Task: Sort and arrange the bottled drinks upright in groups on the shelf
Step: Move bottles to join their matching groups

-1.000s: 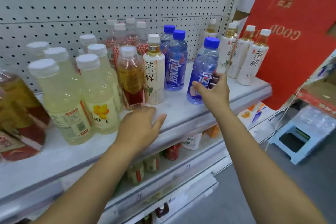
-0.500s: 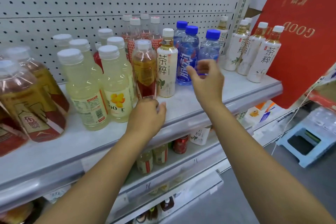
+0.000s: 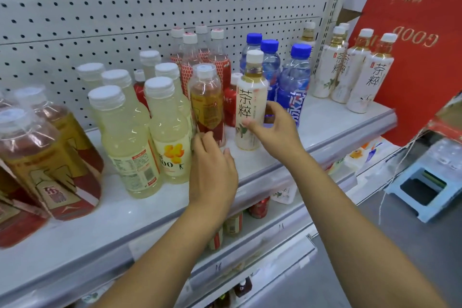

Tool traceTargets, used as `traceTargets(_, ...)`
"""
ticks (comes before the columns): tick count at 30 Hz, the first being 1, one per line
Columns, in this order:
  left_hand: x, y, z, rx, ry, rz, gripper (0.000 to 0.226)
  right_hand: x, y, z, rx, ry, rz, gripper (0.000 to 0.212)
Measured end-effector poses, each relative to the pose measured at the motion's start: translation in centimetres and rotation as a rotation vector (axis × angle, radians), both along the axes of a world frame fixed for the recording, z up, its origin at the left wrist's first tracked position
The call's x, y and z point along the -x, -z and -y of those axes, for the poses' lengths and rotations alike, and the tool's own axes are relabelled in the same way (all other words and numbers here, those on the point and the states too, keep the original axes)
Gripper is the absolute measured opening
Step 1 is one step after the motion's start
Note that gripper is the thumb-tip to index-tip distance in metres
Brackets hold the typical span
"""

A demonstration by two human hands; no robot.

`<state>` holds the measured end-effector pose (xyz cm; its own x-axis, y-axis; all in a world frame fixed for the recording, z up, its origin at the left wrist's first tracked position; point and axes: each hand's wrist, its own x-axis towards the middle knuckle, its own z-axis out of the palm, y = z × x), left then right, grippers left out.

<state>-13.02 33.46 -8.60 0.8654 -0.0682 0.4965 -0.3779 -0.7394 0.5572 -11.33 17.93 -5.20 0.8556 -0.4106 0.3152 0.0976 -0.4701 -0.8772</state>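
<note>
On the white shelf [image 3: 325,117] a lone white tea bottle [image 3: 250,97] stands upright beside an amber bottle with a red label [image 3: 207,105]. My right hand [image 3: 277,130] holds the white tea bottle low down, thumb on its front and fingers round its right side. My left hand [image 3: 212,172] lies in front of the amber bottle with its fingertips touching the base. Three blue-capped bottles [image 3: 295,82] stand together just right of the tea bottle. More white tea bottles [image 3: 370,82] stand grouped at the shelf's right end.
Pale yellow juice bottles [image 3: 130,137] and big amber bottles [image 3: 50,157] fill the left of the shelf; red-patterned bottles [image 3: 217,62] stand at the pegboard. A red sign [image 3: 412,70] leans at the right. A blue stool [image 3: 422,187] sits on the floor. Cans [image 3: 260,207] stand on the lower shelf.
My right hand let go of the blue-capped bottle, now standing with the other two, and moved left onto the white tea bottle. My left hand lifted its fingers against the amber bottle.
</note>
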Motion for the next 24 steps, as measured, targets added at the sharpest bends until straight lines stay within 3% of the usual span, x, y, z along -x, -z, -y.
traceTargets(4, -0.3, -1.1, 1.5, 0.135, -0.01, -0.04, 0.082, 3.9, 0.4, 1.4, -0.053, 0.138, 0.028, 0.044)
traceTargets(9, -2.7, -2.6, 4.5, 0.389, -0.091, -0.14, 0.1, 6.8, 0.9, 3.3, -0.177, 0.281, 0.079, 0.042)
traceTargets(16, -6.2, -2.6, 6.9, 0.351, -0.332, -0.096, 0.085, 5.7, -0.8, 10.9, -0.101, 0.337, 0.122, 0.05)
traceTargets(24, -4.9, -3.2, 11.2, 0.482, -0.266, -0.036, 0.071, 1.1, -0.8, 23.3, 0.057, 0.297, 0.036, 0.054)
